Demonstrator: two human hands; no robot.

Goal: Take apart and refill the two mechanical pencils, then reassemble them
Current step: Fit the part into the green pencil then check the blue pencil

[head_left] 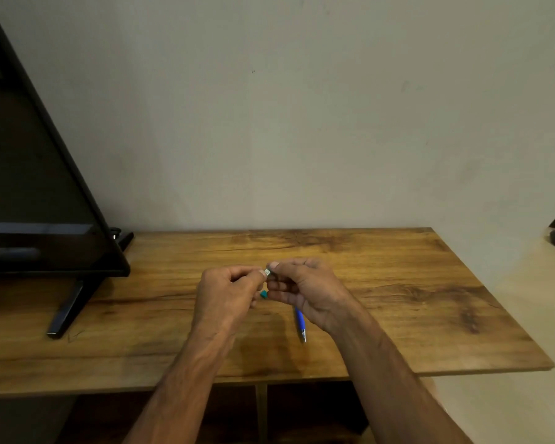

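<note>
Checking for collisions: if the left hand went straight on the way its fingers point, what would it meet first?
The left hand would likely meet the right hand first: both pinch a small silvery pencil part between them, though depth is unclear.

We're in a living room at home, by the look of it — a wood-grain table point(382, 283) pushed against a bare painted wall point(302, 107), a dark flat-screen television point(29, 187) standing on the table's left end, pale floor point(526, 299) off its right edge.
</note>
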